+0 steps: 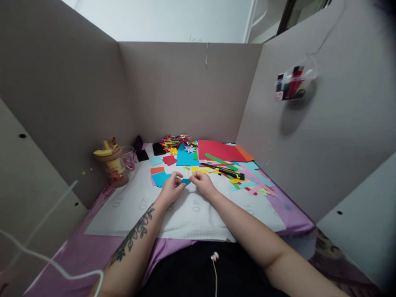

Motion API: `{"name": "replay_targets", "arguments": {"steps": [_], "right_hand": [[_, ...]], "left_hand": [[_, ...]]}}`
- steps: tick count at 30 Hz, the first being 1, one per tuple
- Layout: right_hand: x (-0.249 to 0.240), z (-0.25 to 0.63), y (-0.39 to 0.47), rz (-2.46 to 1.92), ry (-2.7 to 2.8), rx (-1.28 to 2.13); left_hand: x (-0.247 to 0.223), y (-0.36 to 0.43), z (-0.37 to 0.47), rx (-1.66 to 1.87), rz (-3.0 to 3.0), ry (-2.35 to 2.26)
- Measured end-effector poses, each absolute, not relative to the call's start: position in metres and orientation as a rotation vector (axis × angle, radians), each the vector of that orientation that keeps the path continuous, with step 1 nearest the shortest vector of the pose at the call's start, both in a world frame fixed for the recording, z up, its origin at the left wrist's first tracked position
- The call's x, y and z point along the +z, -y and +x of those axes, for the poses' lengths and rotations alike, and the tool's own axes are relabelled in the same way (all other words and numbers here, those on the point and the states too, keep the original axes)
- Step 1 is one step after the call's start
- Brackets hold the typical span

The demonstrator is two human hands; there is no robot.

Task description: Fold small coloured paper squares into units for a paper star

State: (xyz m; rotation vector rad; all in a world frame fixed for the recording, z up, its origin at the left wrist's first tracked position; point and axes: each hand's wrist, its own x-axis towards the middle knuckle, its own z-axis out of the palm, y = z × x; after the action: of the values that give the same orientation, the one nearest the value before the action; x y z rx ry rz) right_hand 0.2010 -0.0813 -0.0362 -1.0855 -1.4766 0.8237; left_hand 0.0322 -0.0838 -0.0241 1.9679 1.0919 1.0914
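Between my two hands is a small piece of blue paper, held just above the white mat. My left hand pinches its left side with thumb and fingers. At its right end the fingertips of my right hand are pressed together on it. Just left of my left hand lie blue paper squares with an orange piece behind them. Beyond the hands, a black and yellow utility knife rests on paper strips.
Large red sheets lie at the back right, with coloured strips in front. Folded paper stars are heaped at the back. A yellow-lidded cup and a clear cup stand at the left. Grey panels enclose the table.
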Motion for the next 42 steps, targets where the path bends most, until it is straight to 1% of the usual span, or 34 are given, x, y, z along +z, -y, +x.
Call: {"name": "replay_targets", "arguments": {"steps": [8,14,22,28,37,42], "right_hand": [[-0.037,0.199,0.082,-1.099,1.511,0.768],[-0.037,0.199,0.082,-1.120,1.494,0.760],[-0.037,0.197,0.083,-1.141,1.544,0.728],[-0.035,0.195,0.086,-1.013,1.630,0.731],[-0.043,0.192,0.082,-1.017,1.565,0.733],[-0.045,0.193,0.080,-0.981,1.640,0.754]], "left_hand": [[-0.026,0.083,0.032,1.035,2.092,-1.170],[-0.031,0.079,0.031,1.078,2.107,-1.120],[-0.021,0.082,0.031,1.123,2.163,-1.114],[-0.022,0.081,0.029,1.156,2.111,-1.242],[-0.027,0.081,0.031,1.179,2.095,-1.192],[-0.026,0.082,0.032,1.136,2.142,-1.124]]}}
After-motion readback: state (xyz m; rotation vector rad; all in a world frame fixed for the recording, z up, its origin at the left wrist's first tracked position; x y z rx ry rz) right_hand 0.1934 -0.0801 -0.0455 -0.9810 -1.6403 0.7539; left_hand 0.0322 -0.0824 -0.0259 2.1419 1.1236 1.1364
